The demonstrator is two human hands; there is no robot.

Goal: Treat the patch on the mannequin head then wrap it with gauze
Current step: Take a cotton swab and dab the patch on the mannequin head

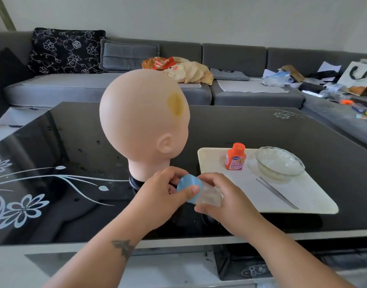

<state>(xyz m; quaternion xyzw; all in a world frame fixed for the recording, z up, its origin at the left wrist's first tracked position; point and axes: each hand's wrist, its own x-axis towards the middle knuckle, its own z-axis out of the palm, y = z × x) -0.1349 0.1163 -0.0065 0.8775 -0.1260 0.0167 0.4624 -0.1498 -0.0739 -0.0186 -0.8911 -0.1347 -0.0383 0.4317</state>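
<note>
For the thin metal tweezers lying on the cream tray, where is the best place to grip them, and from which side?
Probably pinch the thin metal tweezers across their two arms around mid-length, coming from above with the right hand. They lie flat and diagonal on the cream tray, with bare tray on both sides; the clear glass bowl crowds only the far end.

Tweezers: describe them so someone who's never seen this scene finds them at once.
Start at the black glass table and find the cream tray to the right of the mannequin head. The tweezers lie flat on the tray's near half, running diagonally in front of the glass bowl. They are the only thin metal item there; the orange bottle stands upright behind them.
</note>
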